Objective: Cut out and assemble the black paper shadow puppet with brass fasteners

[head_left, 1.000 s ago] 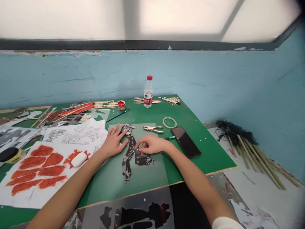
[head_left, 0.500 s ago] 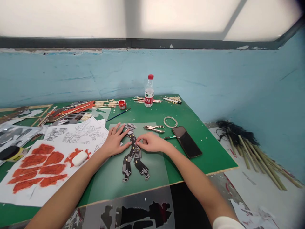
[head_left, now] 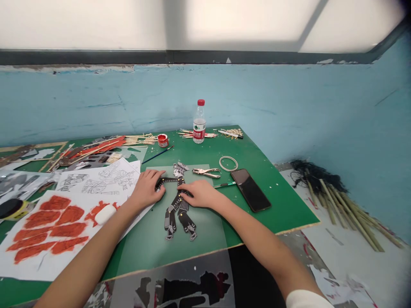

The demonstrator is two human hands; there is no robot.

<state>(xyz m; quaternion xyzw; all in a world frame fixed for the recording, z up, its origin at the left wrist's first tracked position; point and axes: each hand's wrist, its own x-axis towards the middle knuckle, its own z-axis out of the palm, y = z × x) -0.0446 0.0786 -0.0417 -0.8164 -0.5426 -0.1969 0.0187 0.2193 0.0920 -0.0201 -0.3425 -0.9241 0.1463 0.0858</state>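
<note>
A jointed black-and-grey shadow puppet (head_left: 173,201) with brass-coloured fasteners lies flat on a translucent sheet (head_left: 150,254). Its head and hat point away from me and its two legs lie apart toward me. My left hand (head_left: 148,188) is closed on the end of the puppet's arm, which stretches out to the left from the shoulder. That arm's tip is hidden under the fingers. My right hand (head_left: 201,193) grips the edge of the torso, thumb and forefinger close together, and covers part of it.
A hole punch (head_left: 206,173), a ring of tape (head_left: 228,163), a pen (head_left: 224,185) and a phone (head_left: 251,190) lie right of the puppet. Behind stand a water bottle (head_left: 199,124) and a red paint jar (head_left: 162,140). Red-painted paper (head_left: 38,261) and a white eraser-like block (head_left: 105,214) are left.
My left hand has slid left and curled, drawing the puppet's arm out sideways. The head and hat have tilted and show more. My right hand stays at the torso, slightly shifted.
</note>
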